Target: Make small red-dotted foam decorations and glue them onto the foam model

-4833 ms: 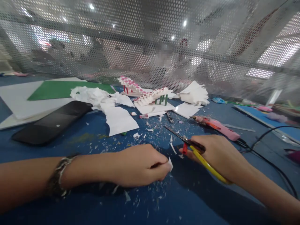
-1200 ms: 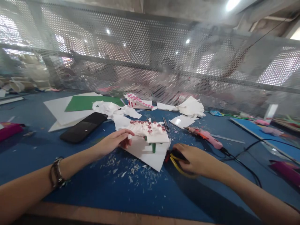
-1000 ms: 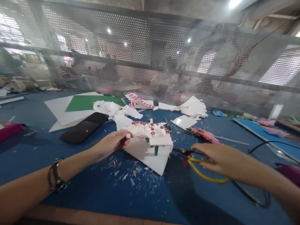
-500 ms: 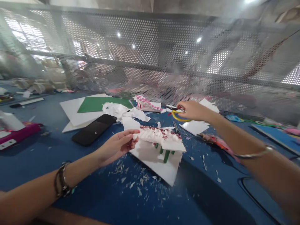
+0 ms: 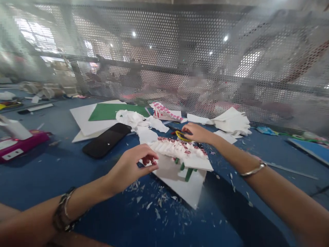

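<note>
Relative to half a second ago, the left hand (image 5: 127,169) has turned, its fingers curling toward the thumb beside the model's left end; we cannot tell whether they grasp anything. The white model (image 5: 171,148) stands on its board between our hands. The right hand (image 5: 196,132) has lowered the yellow-handled scissors (image 5: 178,134) behind it; we cannot tell whether its fingers grip or have released the handle. On the blue table (image 5: 108,209) we see, left to right, a magenta power strip (image 5: 37,140), black phone (image 5: 106,141) and crumpled paper (image 5: 130,118). A perforated screen (image 5: 159,44) spans the far side. The frame cuts off the strip; shapes beyond the screen are blurred.
</note>
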A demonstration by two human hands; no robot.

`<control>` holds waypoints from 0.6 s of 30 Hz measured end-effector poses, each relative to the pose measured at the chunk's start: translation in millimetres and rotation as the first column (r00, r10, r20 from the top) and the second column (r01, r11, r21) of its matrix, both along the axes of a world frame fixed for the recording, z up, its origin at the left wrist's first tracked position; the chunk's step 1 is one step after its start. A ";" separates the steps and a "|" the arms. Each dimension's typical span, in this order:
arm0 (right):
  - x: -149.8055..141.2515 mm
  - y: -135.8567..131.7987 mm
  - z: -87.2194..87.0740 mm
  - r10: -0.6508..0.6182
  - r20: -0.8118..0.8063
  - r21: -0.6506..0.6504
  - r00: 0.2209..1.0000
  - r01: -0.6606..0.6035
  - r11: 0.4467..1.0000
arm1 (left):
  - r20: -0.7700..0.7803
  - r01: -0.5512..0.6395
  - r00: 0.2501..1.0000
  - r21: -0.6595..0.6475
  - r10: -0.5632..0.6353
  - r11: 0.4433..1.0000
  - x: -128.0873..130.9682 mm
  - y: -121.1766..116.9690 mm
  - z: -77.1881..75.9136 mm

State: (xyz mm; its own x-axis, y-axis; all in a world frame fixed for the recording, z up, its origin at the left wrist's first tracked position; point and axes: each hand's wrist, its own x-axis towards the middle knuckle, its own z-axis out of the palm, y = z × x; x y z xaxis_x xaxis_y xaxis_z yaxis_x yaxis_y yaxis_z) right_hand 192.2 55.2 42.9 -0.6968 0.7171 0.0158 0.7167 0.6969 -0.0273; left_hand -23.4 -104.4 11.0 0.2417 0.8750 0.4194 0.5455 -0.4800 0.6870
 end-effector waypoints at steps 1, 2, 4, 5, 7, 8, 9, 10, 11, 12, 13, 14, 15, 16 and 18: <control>4.5 -5.7 3.9 0.022 -0.029 -0.020 0.999 -0.023 1.000 | -0.038 0.011 0.999 0.018 -0.011 1.000 -0.4 0.7 -0.5; 9.0 -11.9 7.7 0.049 -0.048 -0.055 0.998 -0.052 0.997 | -0.063 0.019 0.998 0.026 -0.017 0.999 -0.6 1.5 -1.1; 16.7 -25.6 13.9 0.125 -0.068 -0.172 0.990 -0.135 0.976 | -0.093 0.026 0.995 0.010 -0.025 1.000 -0.5 3.0 -2.4; 19.6 -32.7 15.7 0.170 -0.078 -0.249 0.982 -0.185 0.951 | -0.105 0.028 0.994 -0.011 -0.029 1.000 -0.2 3.7 -3.2; 22.3 -46.6 16.7 0.241 -0.111 -0.374 0.964 -0.265 0.889 | -0.137 0.034 0.990 -0.064 -0.043 0.997 0.5 4.9 -4.7; 22.1 -53.0 15.9 0.261 -0.133 -0.407 0.956 -0.293 0.865 | -0.156 0.031 0.987 -0.086 -0.044 0.996 0.6 5.5 -5.6; 20.9 -59.0 14.5 0.268 -0.155 -0.420 0.951 -0.308 0.853 | -0.174 0.020 0.984 -0.100 -0.037 0.995 0.6 6.1 -6.4; 18.8 -64.3 12.7 0.263 -0.171 -0.422 0.949 -0.312 0.851 | -0.187 0.004 0.982 -0.101 -0.023 0.995 0.4 6.9 -7.2; 16.1 -68.9 10.6 0.248 -0.185 -0.430 0.951 -0.306 0.849 | -0.194 -0.011 0.981 -0.097 -0.008 0.995 0.0 7.6 -8.0; 13.1 -72.8 8.3 0.223 -0.198 -0.438 0.954 -0.290 0.851 | -0.195 -0.025 0.981 -0.090 0.007 0.996 -0.5 8.4 -8.6; 9.9 -76.1 6.0 0.198 -0.212 -0.438 0.957 -0.275 0.856 | -0.188 -0.035 0.982 -0.087 0.018 0.996 -1.0 9.1 -9.0; 6.8 -78.8 3.8 0.179 -0.233 -0.421 0.956 -0.265 0.867 | -0.176 -0.038 0.984 -0.091 0.021 0.995 -1.4 9.7 -9.3; 4.1 -81.1 1.8 0.173 -0.260 -0.385 0.950 -0.267 0.884 | -0.160 -0.035 0.987 -0.100 0.019 0.994 -1.7 10.1 -9.2; 1.9 -83.0 0.2 0.184 -0.290 -0.332 0.939 -0.279 0.901 | -0.144 -0.030 0.990 -0.109 0.014 0.994 -1.8 10.4 -8.9; -0.2 -86.1 -2.1 0.234 -0.316 -0.213 0.919 -0.309 0.927 | -0.114 -0.028 0.993 -0.103 0.017 0.994 -2.1 10.6 -7.3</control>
